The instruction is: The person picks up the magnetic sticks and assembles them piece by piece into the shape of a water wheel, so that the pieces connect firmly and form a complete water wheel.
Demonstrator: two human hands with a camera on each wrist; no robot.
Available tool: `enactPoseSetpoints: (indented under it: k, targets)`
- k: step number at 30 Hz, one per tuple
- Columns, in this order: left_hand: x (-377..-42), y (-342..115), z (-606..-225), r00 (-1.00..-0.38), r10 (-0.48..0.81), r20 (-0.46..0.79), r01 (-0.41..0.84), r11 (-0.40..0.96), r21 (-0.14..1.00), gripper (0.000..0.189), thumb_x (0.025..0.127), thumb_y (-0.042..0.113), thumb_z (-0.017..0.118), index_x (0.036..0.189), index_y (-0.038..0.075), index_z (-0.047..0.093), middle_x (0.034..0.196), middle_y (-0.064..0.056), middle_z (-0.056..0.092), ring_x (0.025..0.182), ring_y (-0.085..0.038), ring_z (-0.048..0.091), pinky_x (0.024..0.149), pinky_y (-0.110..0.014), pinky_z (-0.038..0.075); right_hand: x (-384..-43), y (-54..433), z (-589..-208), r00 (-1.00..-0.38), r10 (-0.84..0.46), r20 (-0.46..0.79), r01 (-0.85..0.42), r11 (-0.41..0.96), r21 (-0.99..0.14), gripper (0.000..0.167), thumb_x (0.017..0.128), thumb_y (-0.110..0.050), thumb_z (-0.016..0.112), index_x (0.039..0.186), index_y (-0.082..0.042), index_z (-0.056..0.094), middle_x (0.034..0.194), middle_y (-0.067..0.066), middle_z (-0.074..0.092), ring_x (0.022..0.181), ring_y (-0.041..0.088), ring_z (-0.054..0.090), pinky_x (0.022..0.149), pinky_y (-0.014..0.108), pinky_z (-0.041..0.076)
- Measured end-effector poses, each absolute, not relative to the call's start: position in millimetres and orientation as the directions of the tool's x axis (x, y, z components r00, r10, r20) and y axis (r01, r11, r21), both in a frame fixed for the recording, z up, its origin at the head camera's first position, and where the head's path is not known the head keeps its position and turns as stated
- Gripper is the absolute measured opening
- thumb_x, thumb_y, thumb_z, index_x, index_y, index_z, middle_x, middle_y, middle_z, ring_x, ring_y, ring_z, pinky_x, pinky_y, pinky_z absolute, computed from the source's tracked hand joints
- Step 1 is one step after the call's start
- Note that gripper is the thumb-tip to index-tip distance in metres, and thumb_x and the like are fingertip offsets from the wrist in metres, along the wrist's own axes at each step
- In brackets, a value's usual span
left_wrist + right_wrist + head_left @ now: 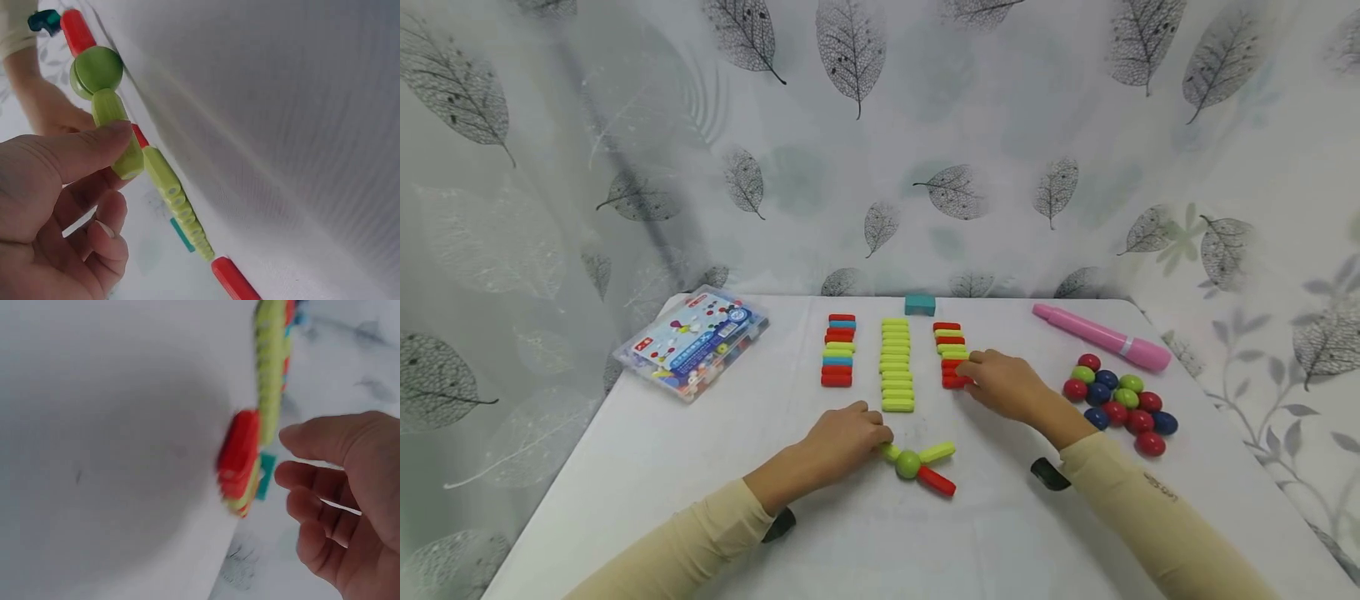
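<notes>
Between thumb and forefinger my left hand (847, 442) pinches a yellow-green rod (119, 147) that is joined to a green ball (907, 464). From the same ball stick out a second yellow-green rod (937, 452) and a red rod (937, 482). My right hand (1006, 385) hovers at the near end of the right column of rods, close by the red rods (240, 447). In the right wrist view its thumb and fingertips are apart and loosely bent, with nothing between them.
Left of the right column lie a yellow-green column (896, 367) and a mixed red, blue and yellow-green column (838, 350). A teal block (920, 305) sits behind. Several coloured balls (1126, 398) and a pink marker-shaped stick (1101, 337) are at right, a clear printed case (694, 340) at left.
</notes>
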State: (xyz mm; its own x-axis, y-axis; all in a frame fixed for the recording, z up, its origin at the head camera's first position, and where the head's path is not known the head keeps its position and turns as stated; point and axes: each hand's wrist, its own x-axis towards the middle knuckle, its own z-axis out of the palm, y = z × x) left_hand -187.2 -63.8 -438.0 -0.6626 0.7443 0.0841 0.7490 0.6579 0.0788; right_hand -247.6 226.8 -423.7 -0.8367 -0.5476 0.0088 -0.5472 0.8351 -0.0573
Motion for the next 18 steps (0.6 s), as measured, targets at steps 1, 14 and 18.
enactPoseSetpoints:
  k: [1, 14, 18]
  targets:
    - [-188.1, -63.9, -437.4, -0.660, 0.746, 0.088, 0.752, 0.656, 0.072, 0.019, 0.086, 0.019, 0.083, 0.105, 0.022, 0.080, 0.094, 0.007, 0.073, 0.082, -0.010, 0.055, 0.061, -0.016, 0.046, -253.0, 228.7, -426.0, -0.846, -0.534, 0.006, -0.534, 0.845, -0.023, 0.028, 0.089, -0.020, 0.080, 0.116, -0.016, 0.074, 0.111, 0.005, 0.070, 0.106, 0.025, 0.065, 0.083, 0.042, 0.060]
    - [-193.7, -65.2, -440.0, -0.632, 0.773, 0.056, 0.775, 0.629, 0.058, 0.025, 0.088, 0.018, 0.082, 0.112, 0.024, 0.080, 0.099, 0.008, 0.075, 0.084, -0.009, 0.054, 0.063, -0.014, 0.045, -267.1, 228.1, -443.9, -0.881, -0.457, -0.117, -0.457, 0.889, -0.028, 0.027, 0.086, -0.028, 0.083, 0.108, -0.016, 0.071, 0.101, 0.003, 0.068, 0.096, 0.021, 0.062, 0.080, 0.040, 0.060]
    - [-194.6, -64.8, -440.3, -0.627, 0.777, 0.057, 0.779, 0.625, 0.051, 0.025, 0.088, 0.020, 0.081, 0.113, 0.024, 0.079, 0.101, 0.008, 0.075, 0.086, -0.009, 0.055, 0.065, -0.014, 0.045, -265.5, 226.8, -442.6, -0.884, -0.448, -0.130, -0.444, 0.894, -0.061, 0.027, 0.087, -0.025, 0.082, 0.111, -0.017, 0.073, 0.098, 0.000, 0.068, 0.093, 0.019, 0.061, 0.080, 0.039, 0.059]
